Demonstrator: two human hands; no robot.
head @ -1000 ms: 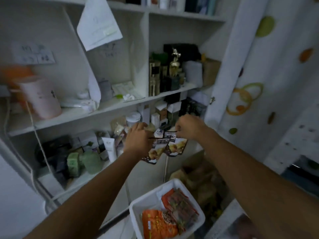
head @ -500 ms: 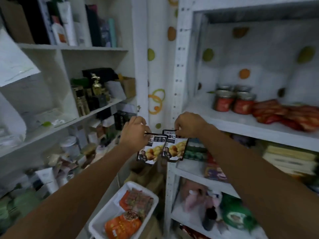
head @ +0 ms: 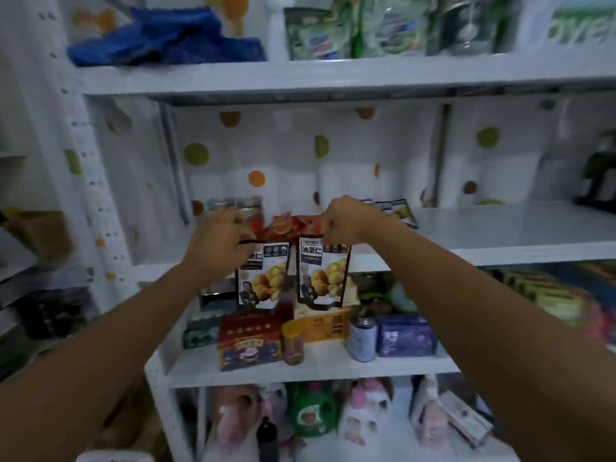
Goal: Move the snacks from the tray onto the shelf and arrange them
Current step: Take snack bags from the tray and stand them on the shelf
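My left hand (head: 216, 241) pinches the top edge of a chestnut snack pouch (head: 265, 278), white with yellow nuts printed on it. My right hand (head: 346, 221) pinches a matching second pouch (head: 325, 275) by its top. Both pouches hang side by side in front of the white shelf (head: 483, 235), just at its front edge. On that shelf lie red snack packets (head: 290, 225), two red-labelled jars (head: 250, 208) and another dark chestnut pouch (head: 396, 211) behind my right hand. The tray is out of view.
The shelf board to the right of my hands is bare up to a dark object (head: 600, 175) at the far right. Below stands a shelf with boxes (head: 248, 338), a small jar (head: 292, 341) and a can (head: 361, 335). Green packets (head: 333, 31) fill the upper shelf.
My view has swung right from the cosmetics shelf to the snack shelf. Both hands carried the two pouches up to the shelf's front edge; the tray has dropped out of view.
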